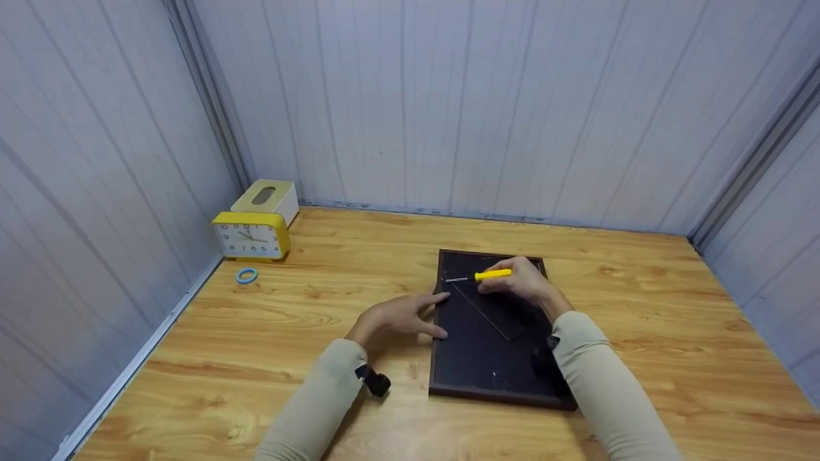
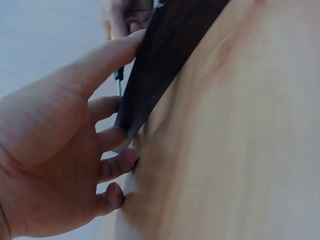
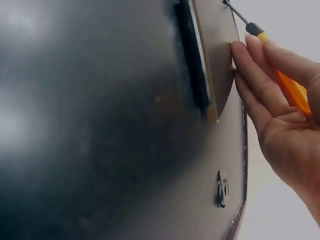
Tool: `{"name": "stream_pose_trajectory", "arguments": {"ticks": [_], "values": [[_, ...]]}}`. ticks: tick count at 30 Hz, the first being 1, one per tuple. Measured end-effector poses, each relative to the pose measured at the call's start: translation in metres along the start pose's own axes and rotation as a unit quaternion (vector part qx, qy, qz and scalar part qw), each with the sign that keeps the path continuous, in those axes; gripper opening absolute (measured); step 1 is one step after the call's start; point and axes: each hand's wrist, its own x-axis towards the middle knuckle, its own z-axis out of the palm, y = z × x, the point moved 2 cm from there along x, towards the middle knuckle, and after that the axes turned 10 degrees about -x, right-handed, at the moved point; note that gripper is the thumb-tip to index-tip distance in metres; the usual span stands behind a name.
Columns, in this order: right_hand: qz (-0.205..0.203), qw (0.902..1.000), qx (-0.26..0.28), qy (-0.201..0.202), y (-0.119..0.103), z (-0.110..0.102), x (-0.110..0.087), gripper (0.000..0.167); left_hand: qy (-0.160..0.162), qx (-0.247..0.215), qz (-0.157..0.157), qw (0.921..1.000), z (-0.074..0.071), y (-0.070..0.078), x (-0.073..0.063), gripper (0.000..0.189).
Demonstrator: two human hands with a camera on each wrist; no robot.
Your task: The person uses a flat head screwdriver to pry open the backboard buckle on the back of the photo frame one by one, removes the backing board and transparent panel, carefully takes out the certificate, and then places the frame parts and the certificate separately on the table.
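A dark picture frame (image 1: 474, 368) lies back side up on the table, with a stand flap (image 1: 496, 314) on its black backing. In my right hand (image 1: 524, 280) is a screwdriver (image 1: 493, 274) with a yellow handle, held between thumb and fingers. Its metal shaft points left, the tip at the backing close to the frame's left edge. Fingertips of that hand touch the backing in the right wrist view. My left hand (image 1: 407, 314) rests at the frame's left edge, thumb and index finger spread apart; the left wrist view shows its other fingers loosely bent along the side.
At the back left a yellow alarm clock (image 1: 253, 237) stands before a white tissue box (image 1: 266, 198). A blue ring (image 1: 246, 276) lies in front of the clock. A small metal clip (image 3: 222, 190) sits on the backing. Panelled walls (image 1: 435, 109) border the wooden table (image 1: 211, 358).
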Motion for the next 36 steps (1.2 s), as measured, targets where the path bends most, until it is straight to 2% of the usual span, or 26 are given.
{"name": "stream_pose_trajectory", "arguments": {"ticks": [3, 8, 15, 24, 30, 36], "values": [[0.001, 0.9999, 0.004, -0.010, -0.001, 0.001, 0.002, 0.038, 0.012, 0.014, -0.007, 0.9998, 0.002, 0.000, -0.003, 0.096], [0.005, 0.9993, 0.032, -0.018, -0.005, 0.002, 0.004, 0.036, 0.023, 0.009, -0.015, 0.9996, 0.001, 0.001, -0.004, 0.096], [-0.003, 0.9988, 0.043, -0.021, -0.011, 0.005, 0.009, 0.032, 0.019, 0.013, -0.027, 0.9994, -0.002, 0.001, -0.005, 0.096], [-0.007, 0.9995, 0.026, -0.014, -0.014, 0.009, 0.009, 0.028, 0.002, 0.008, -0.035, 0.9993, 0.003, 0.002, -0.002, 0.094], [-0.024, 0.9996, 0.014, 0.000, -0.032, 0.015, 0.014, 0.027, -0.003, 0.018, -0.046, 0.9988, 0.004, 0.002, -0.003, 0.095], [-0.032, 0.9985, -0.043, 0.007, -0.052, 0.019, 0.021, 0.021, 0.003, 0.029, -0.041, 0.9987, 0.002, 0.003, -0.004, 0.095]]}}
